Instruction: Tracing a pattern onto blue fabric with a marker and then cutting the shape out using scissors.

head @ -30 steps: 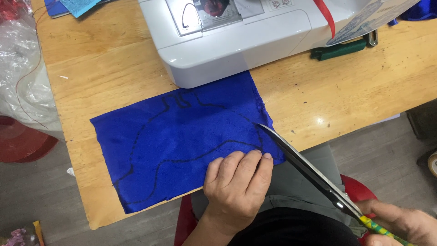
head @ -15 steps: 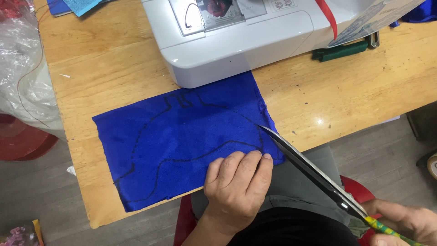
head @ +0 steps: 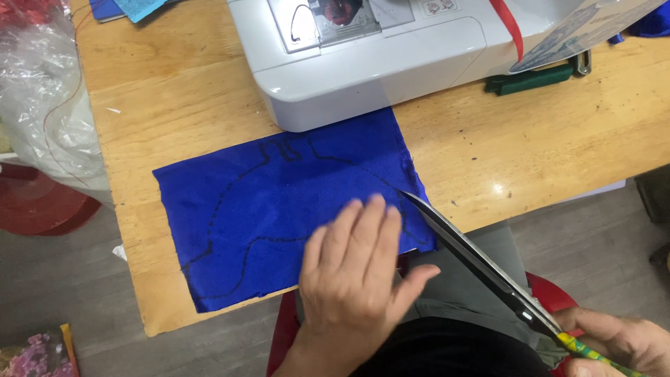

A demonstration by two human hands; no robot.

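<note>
Cutting: we judge the scissors are starting into the blue fabric at its right edge, near the drawn black outline
Doing it well: we would keep the blades low and aimed along the line, take long steady bites, and keep the cloth flat so it does not bunch
Fabric: it lies flat on the wooden table, its far edge just in front of the white sewing machine, its near edge at the table's rim
Left hand: palm down, fingers spread forward over the near right part of the cloth, thumb out to the right; it pins rather than grasps, so its grip is open
Right hand: low at the frame's corner, its grip closed round the striped scissor handle, blades slightly parted, tips at the cloth's edge
Nearby: a green tool beside the machine
</note>
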